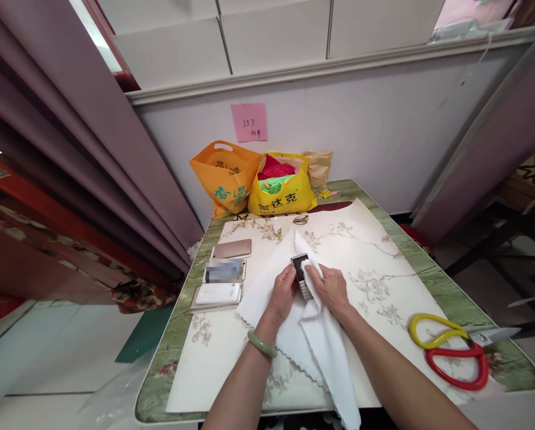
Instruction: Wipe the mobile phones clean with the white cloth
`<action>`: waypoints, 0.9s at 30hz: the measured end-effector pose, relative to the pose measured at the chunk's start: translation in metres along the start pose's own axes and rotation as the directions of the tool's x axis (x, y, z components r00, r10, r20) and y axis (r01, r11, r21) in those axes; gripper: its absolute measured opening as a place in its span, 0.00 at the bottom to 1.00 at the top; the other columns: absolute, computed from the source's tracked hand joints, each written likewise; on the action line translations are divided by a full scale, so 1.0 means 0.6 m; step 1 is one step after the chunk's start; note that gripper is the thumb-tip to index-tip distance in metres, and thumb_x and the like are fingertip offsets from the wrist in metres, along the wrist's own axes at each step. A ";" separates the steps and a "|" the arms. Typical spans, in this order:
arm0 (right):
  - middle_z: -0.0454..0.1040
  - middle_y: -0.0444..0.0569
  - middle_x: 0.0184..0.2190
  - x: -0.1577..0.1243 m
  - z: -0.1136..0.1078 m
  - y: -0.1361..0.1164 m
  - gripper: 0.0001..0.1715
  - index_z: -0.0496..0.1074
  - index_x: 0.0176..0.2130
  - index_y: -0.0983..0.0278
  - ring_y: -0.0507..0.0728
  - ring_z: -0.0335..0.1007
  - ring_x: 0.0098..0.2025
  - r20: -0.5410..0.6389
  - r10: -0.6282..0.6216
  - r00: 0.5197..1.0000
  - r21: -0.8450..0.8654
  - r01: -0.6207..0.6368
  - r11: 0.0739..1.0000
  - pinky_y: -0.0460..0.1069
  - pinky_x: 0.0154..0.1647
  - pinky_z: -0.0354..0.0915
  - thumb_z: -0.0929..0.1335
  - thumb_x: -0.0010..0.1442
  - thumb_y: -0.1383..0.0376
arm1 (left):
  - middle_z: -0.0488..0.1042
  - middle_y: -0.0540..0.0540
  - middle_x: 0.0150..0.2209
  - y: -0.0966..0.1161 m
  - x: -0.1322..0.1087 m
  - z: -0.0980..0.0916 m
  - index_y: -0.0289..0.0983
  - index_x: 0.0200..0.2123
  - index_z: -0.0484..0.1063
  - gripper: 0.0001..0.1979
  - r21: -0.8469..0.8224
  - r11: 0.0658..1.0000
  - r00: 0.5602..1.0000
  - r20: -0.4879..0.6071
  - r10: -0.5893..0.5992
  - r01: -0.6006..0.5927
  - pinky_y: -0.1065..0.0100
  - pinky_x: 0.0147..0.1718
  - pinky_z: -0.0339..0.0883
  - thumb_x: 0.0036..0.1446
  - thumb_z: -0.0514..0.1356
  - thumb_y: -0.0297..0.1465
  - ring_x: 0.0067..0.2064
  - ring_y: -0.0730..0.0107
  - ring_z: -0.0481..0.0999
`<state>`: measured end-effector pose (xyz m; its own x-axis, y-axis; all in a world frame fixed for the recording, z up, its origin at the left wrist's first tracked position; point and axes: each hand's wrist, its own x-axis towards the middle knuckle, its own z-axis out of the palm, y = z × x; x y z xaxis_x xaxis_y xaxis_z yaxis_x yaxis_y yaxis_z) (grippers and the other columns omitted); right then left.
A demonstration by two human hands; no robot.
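Observation:
A keypad phone (300, 261) with a dark screen is held upright over the middle of the table. My left hand (282, 294) grips its left edge, with a green bangle on the wrist. In my right hand (332, 288) is a fold of white cloth (334, 364), pressed against the phone's right side and front. The cloth spreads beneath both hands and hangs toward the near table edge. To the left lie several phones: a rose-gold one (232, 248), one with a blurred surface (225, 271), and a white one (219, 293) on top of another.
Large scissors (469, 346) with yellow and red handles lie at the right. An orange bag (227, 176), a full yellow bag (285, 194) and a tan pouch (319, 169) stand at the back. A small bottle (277, 227) is in front of them. Floral paper (370, 239) covers the green table (157, 382).

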<state>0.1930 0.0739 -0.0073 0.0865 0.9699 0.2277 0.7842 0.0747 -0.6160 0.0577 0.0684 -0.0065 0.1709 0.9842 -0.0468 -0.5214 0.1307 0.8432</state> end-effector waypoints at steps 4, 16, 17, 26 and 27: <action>0.68 0.43 0.16 0.010 -0.005 -0.010 0.30 0.69 0.24 0.59 0.55 0.64 0.23 0.028 -0.004 1.000 -0.026 0.005 1.000 0.47 0.27 0.51 0.63 0.55 0.37 | 0.77 0.43 0.42 0.000 0.002 -0.002 0.36 0.43 0.75 0.16 0.002 1.000 1.000 -0.020 0.019 -0.019 0.62 0.48 0.63 0.57 0.61 0.41 0.44 0.62 0.74; 0.72 0.47 0.18 0.039 -0.001 -0.015 0.35 0.70 0.21 0.59 0.56 0.68 0.24 0.070 0.048 0.996 -0.035 -0.046 0.998 0.48 0.27 0.50 0.57 0.62 0.40 | 0.77 0.42 0.43 -0.001 0.006 0.003 0.35 0.43 0.76 0.16 0.005 1.000 1.000 -0.026 0.003 -0.003 0.60 0.51 0.62 0.56 0.62 0.40 0.47 0.59 0.74; 0.73 0.49 0.19 0.040 -0.001 -0.015 0.36 0.70 0.21 0.59 0.56 0.69 0.25 0.072 0.060 0.996 -0.030 -0.058 0.998 0.49 0.27 0.51 0.55 0.65 0.42 | 0.77 0.42 0.42 -0.001 0.007 0.003 0.35 0.43 0.76 0.16 0.009 1.000 1.000 -0.018 -0.009 0.009 0.60 0.51 0.62 0.56 0.62 0.40 0.47 0.60 0.74; 0.76 0.51 0.23 0.049 -0.010 -0.025 0.36 0.72 0.24 0.59 0.59 0.72 0.28 0.132 0.083 0.988 -0.019 -0.081 0.997 0.50 0.30 0.53 0.56 0.61 0.38 | 0.77 0.42 0.43 0.001 0.008 0.004 0.35 0.43 0.77 0.15 0.034 0.999 0.999 -0.012 -0.035 0.035 0.60 0.52 0.61 0.57 0.62 0.39 0.47 0.60 0.73; 0.76 0.52 0.24 0.050 -0.011 -0.024 0.37 0.73 0.24 0.60 0.59 0.72 0.28 0.141 0.100 0.985 -0.019 -0.098 0.995 0.50 0.30 0.53 0.53 0.64 0.40 | 0.77 0.42 0.42 0.000 0.008 0.004 0.35 0.42 0.77 0.15 0.044 0.998 0.999 -0.002 -0.046 0.046 0.60 0.51 0.62 0.57 0.62 0.39 0.45 0.60 0.73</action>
<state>0.1883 0.1005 0.0136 0.0769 0.9954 0.0565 0.7837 -0.0253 -0.6206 0.0602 0.0729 -0.0053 0.1935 0.9773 -0.0868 -0.4760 0.1708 0.8627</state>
